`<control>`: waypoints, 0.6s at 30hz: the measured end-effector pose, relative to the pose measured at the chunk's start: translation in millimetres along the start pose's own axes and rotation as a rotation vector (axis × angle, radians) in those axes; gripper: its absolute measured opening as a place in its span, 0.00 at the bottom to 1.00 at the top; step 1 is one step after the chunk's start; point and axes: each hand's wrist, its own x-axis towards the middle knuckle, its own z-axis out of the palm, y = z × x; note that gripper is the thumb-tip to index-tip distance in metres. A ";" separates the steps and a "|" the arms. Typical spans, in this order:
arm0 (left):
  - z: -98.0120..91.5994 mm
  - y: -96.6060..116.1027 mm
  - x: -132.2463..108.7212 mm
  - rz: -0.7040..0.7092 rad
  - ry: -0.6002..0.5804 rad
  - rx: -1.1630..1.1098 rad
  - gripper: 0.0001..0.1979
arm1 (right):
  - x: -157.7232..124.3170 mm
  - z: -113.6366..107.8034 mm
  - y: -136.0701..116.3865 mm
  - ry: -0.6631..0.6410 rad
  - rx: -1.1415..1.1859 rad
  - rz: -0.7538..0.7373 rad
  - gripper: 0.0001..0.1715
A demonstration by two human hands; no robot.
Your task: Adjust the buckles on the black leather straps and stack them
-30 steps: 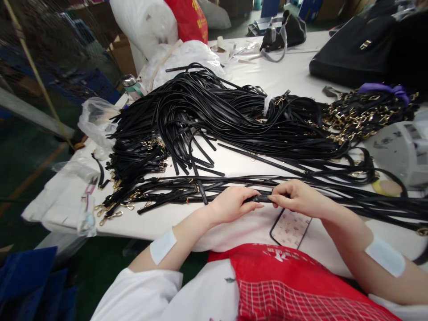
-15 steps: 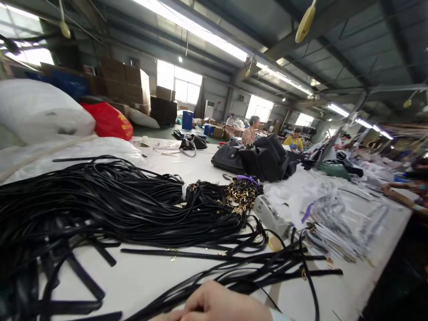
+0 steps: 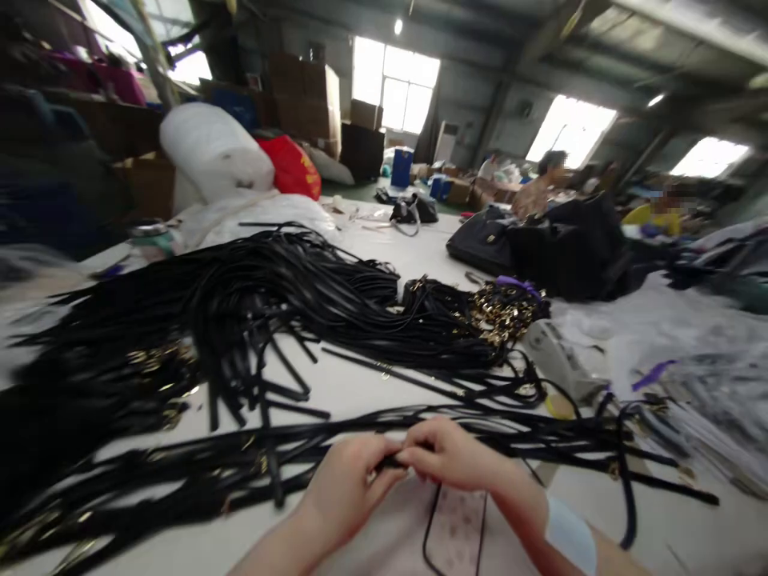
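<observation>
Between left hand point(image 3: 343, 484) and right hand point(image 3: 449, 454), blurred dark strip point(image 3: 389, 462) being pinched by both; loose straps point(image 3: 522, 438) crowding just beyond, risking snag if tugged.

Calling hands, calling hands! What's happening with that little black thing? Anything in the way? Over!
Left hand and right hand close together, pinching black piece. Piece mostly hidden, blurred. Patterned flat thing just below; black straps heaped beyond.

A white table point(image 3: 429, 254) is partly covered by long black straps point(image 3: 324, 292); gold metal bits point(image 3: 499, 314), black bags point(image 3: 483, 240), thin plastic point(image 3: 636, 324) and a flat pink thing point(image 3: 457, 528) with dark edges are spread there too
</observation>
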 end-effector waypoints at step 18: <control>-76.1 -2.5 -35.1 -0.053 0.053 0.146 0.12 | 1.6 -30.2 33.1 0.182 -0.281 -0.144 0.24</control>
